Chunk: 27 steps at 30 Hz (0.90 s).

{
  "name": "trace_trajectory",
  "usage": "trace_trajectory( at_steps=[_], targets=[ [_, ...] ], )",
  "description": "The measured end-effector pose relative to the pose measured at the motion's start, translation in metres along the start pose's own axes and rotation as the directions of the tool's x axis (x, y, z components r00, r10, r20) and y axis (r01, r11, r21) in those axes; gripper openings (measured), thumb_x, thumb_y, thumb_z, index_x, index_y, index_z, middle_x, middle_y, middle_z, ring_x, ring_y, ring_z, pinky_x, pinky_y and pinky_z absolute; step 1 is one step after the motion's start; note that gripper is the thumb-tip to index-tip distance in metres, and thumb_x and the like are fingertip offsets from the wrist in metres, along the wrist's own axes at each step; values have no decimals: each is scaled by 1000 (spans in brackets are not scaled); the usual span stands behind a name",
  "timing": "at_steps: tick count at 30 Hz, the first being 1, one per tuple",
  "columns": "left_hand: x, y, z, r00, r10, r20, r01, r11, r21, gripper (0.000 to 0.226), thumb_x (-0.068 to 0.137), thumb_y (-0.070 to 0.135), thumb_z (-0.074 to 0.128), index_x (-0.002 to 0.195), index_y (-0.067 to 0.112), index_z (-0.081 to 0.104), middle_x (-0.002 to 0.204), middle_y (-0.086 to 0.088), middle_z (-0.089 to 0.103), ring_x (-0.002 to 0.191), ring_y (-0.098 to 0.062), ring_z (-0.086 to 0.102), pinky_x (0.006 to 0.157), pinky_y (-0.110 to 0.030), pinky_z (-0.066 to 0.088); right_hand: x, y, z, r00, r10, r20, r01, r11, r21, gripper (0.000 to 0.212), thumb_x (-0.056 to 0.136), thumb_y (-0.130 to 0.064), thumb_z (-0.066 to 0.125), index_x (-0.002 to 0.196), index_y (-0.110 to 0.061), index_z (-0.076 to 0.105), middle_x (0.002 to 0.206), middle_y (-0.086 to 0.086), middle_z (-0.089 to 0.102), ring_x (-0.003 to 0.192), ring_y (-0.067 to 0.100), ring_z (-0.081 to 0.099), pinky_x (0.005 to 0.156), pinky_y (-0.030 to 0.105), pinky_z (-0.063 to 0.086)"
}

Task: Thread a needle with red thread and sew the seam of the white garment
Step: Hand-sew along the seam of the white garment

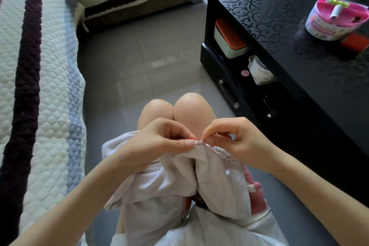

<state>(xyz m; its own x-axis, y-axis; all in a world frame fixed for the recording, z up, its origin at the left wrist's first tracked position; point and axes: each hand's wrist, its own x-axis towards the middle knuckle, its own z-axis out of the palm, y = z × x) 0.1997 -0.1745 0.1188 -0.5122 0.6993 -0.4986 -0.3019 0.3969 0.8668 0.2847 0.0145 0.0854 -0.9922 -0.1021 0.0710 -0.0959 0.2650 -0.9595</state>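
Observation:
The white garment lies bunched over my lap, below my bare knees. My left hand pinches its folded seam edge between thumb and fingers. My right hand pinches at the same seam just to the right, fingertips together as if on a needle, which is too thin to make out. A line of red stitches runs along the seam between the two hands and on toward the right. The thread itself barely shows.
A black glossy coffee table stands to my right, with a pink sewing kit and a red spool on top and boxes on its lower shelf. A quilted striped sofa is at my left. Grey tiled floor lies ahead.

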Motion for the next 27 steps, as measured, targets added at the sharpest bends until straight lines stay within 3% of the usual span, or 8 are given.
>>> trace_trajectory(
  at_steps=[2,4,11,14,18,21,24,27],
  targets=[
    [0,-1,0,1000,3,9,-3,1000,-6,15,69,17,72,79,5,75,95,-24,68,87,-22,61,84,-31,46,-1,1,1,1000,7,-13,-6,999,35,8,81,-20,63,82,-18,71,78,-7,70,75,12,66,70,25,52],
    [0,-1,0,1000,12,12,-12,1000,-10,14,69,17,73,78,8,76,94,-22,68,87,-22,60,84,-31,46,-1,3,3,1000,22,-18,-21,997,77,7,82,-13,65,81,-11,71,77,3,70,72,19,65,69,31,52],
    [-2,-4,8,998,50,-30,-51,999,-21,8,65,22,76,72,16,77,84,-11,71,80,-12,63,76,-18,50,-4,7,14,999,47,-9,-41,944,328,12,79,-1,65,78,-12,71,69,0,66,65,12,58,63,20,49],
    [-2,-4,7,996,70,-50,-71,997,-29,9,68,20,74,73,12,76,87,-17,73,82,-15,66,80,-24,51,-6,9,12,996,77,-37,-59,935,350,10,80,3,66,85,-4,69,70,6,68,64,13,61,62,21,51],
    [-1,-7,6,994,89,-69,-95,992,-79,13,74,17,71,75,4,73,83,-12,74,81,-14,68,77,-25,52,-10,15,4,991,90,-101,-71,981,181,5,79,-3,66,82,-6,69,74,6,71,70,15,67,70,31,55],
    [2,-8,11,990,98,-98,-109,988,-113,10,71,18,72,72,9,74,77,-11,72,74,-15,65,71,-23,51,-11,12,6,993,56,-101,-44,992,116,10,79,-2,63,78,-11,68,71,-1,68,67,9,64,67,23,52],
    [5,-6,13,983,122,-137,-144,976,-161,7,69,14,73,71,8,75,73,-9,72,70,-13,66,66,-19,51,-8,9,14,994,38,-101,-13,972,235,13,81,0,63,77,-12,66,66,0,63,61,9,57,62,18,48],
    [5,-6,15,971,139,-193,-172,970,-170,7,68,11,77,72,6,75,75,-11,73,72,-14,67,68,-19,52,-7,5,20,980,153,-130,-85,902,423,13,84,5,63,77,-5,66,61,-1,63,55,6,56,56,14,46]
  ],
)
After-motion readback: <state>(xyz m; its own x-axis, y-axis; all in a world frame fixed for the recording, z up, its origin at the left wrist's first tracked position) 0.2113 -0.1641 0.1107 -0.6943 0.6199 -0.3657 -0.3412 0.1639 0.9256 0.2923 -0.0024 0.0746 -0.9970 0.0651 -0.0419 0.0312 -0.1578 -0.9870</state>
